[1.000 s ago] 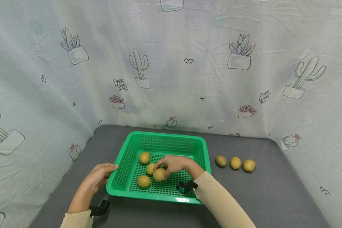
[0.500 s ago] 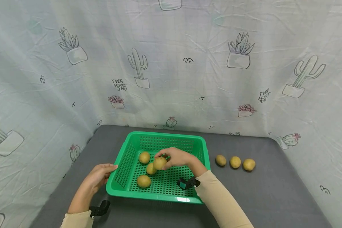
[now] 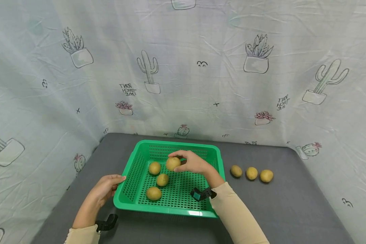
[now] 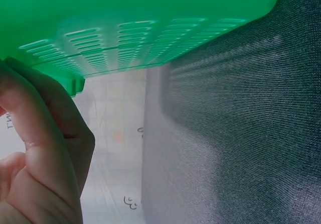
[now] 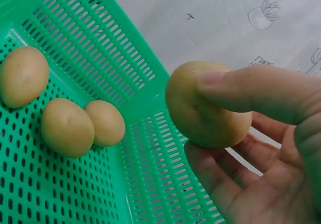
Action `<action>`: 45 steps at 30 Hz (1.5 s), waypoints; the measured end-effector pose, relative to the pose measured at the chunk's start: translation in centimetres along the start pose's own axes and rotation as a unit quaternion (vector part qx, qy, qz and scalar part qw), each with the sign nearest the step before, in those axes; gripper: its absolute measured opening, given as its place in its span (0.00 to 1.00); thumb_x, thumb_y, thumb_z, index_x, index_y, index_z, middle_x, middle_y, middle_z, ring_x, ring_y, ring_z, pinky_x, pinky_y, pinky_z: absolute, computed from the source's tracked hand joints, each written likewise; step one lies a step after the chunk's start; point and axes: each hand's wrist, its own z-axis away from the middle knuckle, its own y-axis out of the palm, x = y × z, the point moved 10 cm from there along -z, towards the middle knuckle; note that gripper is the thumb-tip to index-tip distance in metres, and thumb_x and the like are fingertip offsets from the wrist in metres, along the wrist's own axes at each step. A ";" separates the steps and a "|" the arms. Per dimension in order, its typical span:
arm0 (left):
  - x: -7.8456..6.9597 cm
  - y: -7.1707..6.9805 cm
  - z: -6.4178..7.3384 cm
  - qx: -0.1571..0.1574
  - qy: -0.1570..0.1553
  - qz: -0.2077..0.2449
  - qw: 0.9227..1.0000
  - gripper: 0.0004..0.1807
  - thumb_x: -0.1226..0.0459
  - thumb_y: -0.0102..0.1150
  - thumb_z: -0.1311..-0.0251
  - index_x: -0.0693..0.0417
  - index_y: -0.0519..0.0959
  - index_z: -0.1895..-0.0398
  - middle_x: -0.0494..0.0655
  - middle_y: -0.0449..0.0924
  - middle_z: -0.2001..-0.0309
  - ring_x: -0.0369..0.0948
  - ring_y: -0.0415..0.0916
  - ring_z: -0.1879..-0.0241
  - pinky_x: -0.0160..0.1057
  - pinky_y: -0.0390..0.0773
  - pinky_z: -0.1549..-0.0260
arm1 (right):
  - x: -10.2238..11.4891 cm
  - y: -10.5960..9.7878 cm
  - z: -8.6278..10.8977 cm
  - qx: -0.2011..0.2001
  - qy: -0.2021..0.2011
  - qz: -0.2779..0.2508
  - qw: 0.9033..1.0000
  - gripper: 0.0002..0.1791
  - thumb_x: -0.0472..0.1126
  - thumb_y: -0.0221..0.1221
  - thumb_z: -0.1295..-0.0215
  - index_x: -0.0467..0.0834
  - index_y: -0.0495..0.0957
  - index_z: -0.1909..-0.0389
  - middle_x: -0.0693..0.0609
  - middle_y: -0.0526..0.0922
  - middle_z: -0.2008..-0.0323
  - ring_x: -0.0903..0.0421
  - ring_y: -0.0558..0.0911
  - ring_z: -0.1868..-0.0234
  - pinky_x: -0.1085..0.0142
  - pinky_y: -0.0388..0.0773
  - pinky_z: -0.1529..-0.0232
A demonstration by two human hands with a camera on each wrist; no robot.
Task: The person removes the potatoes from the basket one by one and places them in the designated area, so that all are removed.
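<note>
Between the thumb and fingers of my right hand (image 3: pixel 192 162) is a yellow-brown potato (image 5: pixel 200 103), held up over the inside of a green plastic basket (image 3: pixel 170 212). Three more potatoes lie on the basket's slotted floor: a back one (image 3: pixel 154 168), a middle one (image 3: pixel 162 180) and a front one (image 3: pixel 154 193). At the left side of the basket, my left hand (image 3: pixel 105 188) grips the rim, thumb on top. In the left wrist view its bent fingers (image 4: pixel 55 118) sit against the outside of the green wall.
On the grey tabletop (image 3: pixel 262 210) right of the basket, three potatoes stand in a row: a left one (image 3: pixel 236 171), a middle one (image 3: pixel 251 173) and a right one (image 3: pixel 266 176). A white patterned curtain (image 3: pixel 183 67) encloses the table's back and sides.
My right hand has lifted a potato from beside the middle one, raising it off the basket floor and slightly toward the back. My left hand stays on the rim.
</note>
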 end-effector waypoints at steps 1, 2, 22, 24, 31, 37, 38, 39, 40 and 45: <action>0.0 0.0 0.0 0.000 0.000 0.000 1.000 0.11 0.58 0.50 0.31 0.58 0.73 0.65 0.38 0.69 0.80 0.33 0.66 0.81 0.35 0.74 0.74 | 0.0 -0.2 0.0 -0.006 -0.003 -0.002 1.000 0.30 0.34 0.63 0.41 0.37 0.68 0.37 0.43 0.72 0.42 0.53 0.75 0.49 0.64 0.77 0.52; 0.0 0.0 0.0 -0.001 0.000 0.000 1.000 0.11 0.58 0.50 0.31 0.57 0.73 0.66 0.38 0.68 0.81 0.33 0.65 0.81 0.35 0.74 0.74 | 0.1 -0.3 0.1 -0.013 -0.006 -0.002 1.000 0.30 0.34 0.63 0.41 0.37 0.68 0.37 0.42 0.72 0.42 0.52 0.75 0.50 0.64 0.77 0.53; 0.1 0.0 -0.1 -0.002 -0.004 0.003 1.000 0.12 0.58 0.51 0.32 0.60 0.74 0.63 0.38 0.71 0.79 0.33 0.69 0.80 0.34 0.75 0.74 | 2.1 -3.1 0.8 -0.106 -0.086 -0.089 0.987 0.32 0.32 0.61 0.39 0.32 0.63 0.35 0.36 0.68 0.40 0.46 0.76 0.47 0.63 0.78 0.54; 0.1 -0.1 -0.1 -0.007 -0.007 0.004 1.000 0.12 0.58 0.51 0.32 0.59 0.74 0.64 0.38 0.70 0.80 0.33 0.68 0.81 0.34 0.75 0.74 | 2.2 -3.4 1.0 -0.117 -0.089 -0.098 0.984 0.31 0.32 0.61 0.39 0.32 0.64 0.35 0.35 0.68 0.39 0.47 0.76 0.47 0.64 0.78 0.54; -0.1 0.1 -0.1 -0.003 -0.003 -0.002 1.000 0.13 0.58 0.50 0.31 0.62 0.74 0.60 0.38 0.72 0.79 0.33 0.69 0.80 0.34 0.75 0.74 | 2.5 -4.9 1.6 -0.162 -0.118 -0.133 0.971 0.30 0.28 0.60 0.39 0.29 0.64 0.36 0.33 0.68 0.41 0.57 0.76 0.48 0.68 0.78 0.54; -0.2 0.1 -0.1 -0.004 -0.002 -0.005 1.000 0.15 0.58 0.50 0.31 0.63 0.74 0.58 0.38 0.73 0.78 0.33 0.70 0.80 0.35 0.76 0.74 | 3.1 -6.3 2.6 -0.194 -0.151 -0.177 0.953 0.32 0.33 0.62 0.40 0.28 0.63 0.36 0.44 0.73 0.43 0.59 0.77 0.49 0.69 0.78 0.55; -0.2 0.1 -0.1 -0.004 -0.001 -0.005 1.000 0.15 0.58 0.50 0.31 0.63 0.74 0.58 0.38 0.73 0.79 0.33 0.70 0.80 0.35 0.76 0.74 | 3.4 -6.5 2.8 -0.198 -0.159 -0.179 0.951 0.33 0.34 0.63 0.40 0.28 0.63 0.36 0.46 0.73 0.44 0.59 0.77 0.49 0.69 0.78 0.54; -0.2 0.1 -0.1 -0.002 0.000 -0.005 1.000 0.15 0.58 0.50 0.31 0.62 0.75 0.57 0.38 0.73 0.79 0.33 0.69 0.80 0.35 0.75 0.74 | 3.7 -6.6 3.1 -0.200 -0.167 -0.180 0.949 0.34 0.35 0.64 0.41 0.28 0.63 0.37 0.48 0.73 0.44 0.59 0.77 0.49 0.69 0.78 0.54; -0.3 0.1 -0.1 0.000 0.001 -0.006 1.000 0.14 0.58 0.50 0.31 0.62 0.75 0.58 0.38 0.72 0.79 0.33 0.69 0.80 0.35 0.75 0.74 | 4.1 -6.7 3.4 -0.201 -0.176 -0.180 0.947 0.34 0.36 0.65 0.41 0.27 0.64 0.37 0.49 0.74 0.44 0.59 0.77 0.49 0.69 0.78 0.54; -0.3 0.0 0.1 0.001 0.000 -0.005 1.000 0.12 0.57 0.50 0.31 0.59 0.75 0.62 0.38 0.66 0.82 0.33 0.64 0.82 0.35 0.73 0.74 | 5.8 -6.9 4.8 -0.191 -0.211 -0.168 0.944 0.33 0.36 0.64 0.41 0.26 0.64 0.38 0.50 0.73 0.45 0.58 0.76 0.47 0.68 0.77 0.52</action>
